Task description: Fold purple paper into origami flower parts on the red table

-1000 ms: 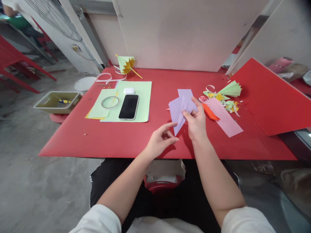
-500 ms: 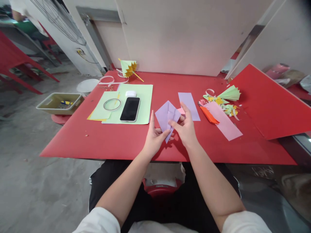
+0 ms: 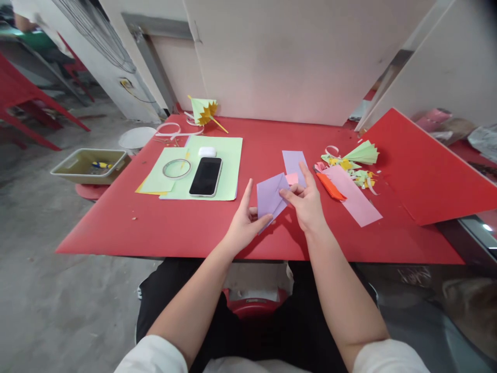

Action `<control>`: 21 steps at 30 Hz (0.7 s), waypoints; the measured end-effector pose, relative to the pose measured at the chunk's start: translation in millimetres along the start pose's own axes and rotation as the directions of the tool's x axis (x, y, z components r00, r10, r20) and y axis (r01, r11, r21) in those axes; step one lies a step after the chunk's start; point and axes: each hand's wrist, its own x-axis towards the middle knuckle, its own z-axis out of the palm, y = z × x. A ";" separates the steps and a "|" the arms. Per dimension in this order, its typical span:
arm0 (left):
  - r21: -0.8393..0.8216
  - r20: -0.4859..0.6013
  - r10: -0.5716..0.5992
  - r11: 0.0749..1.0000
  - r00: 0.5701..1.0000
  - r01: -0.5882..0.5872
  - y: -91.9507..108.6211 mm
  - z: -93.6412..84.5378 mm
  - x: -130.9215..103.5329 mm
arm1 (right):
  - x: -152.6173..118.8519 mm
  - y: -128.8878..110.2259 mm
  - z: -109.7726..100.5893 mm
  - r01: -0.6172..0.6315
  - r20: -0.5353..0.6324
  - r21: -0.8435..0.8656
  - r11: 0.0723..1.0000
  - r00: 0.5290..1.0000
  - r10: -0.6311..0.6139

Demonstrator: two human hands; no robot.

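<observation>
A folded sheet of purple paper (image 3: 269,196) with crease lines is held above the front of the red table. My left hand (image 3: 245,224) pinches its lower left edge between thumb and fingers, the index finger pointing up. At the paper's right side my right hand (image 3: 305,201) grips the edge with thumb and fingers, its index finger raised too. Behind the hands lies a flat purple strip (image 3: 294,159), with a small pink paper piece (image 3: 291,178) over its near end. Some of the fingers are hidden behind the paper.
Left on the red table (image 3: 155,233) lie green sheets (image 3: 232,171), a phone (image 3: 206,177), a white case (image 3: 207,152) and a tape roll (image 3: 176,168). A paper umbrella (image 3: 205,112) is at the back. Right are an orange-handled tool (image 3: 331,187), pink paper (image 3: 359,204) and paper scraps (image 3: 363,178).
The purple paper has turned clockwise, its pointed end swinging toward the lower left. My right hand has moved a little right and down. The whole view has shifted slightly.
</observation>
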 end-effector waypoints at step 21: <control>0.147 -0.126 0.099 0.986 0.987 -0.080 0.1 1.3 0.8 | -13.6 -12.1 12.0 -0.097 0.335 -0.130 0.987 0.932 0.136</control>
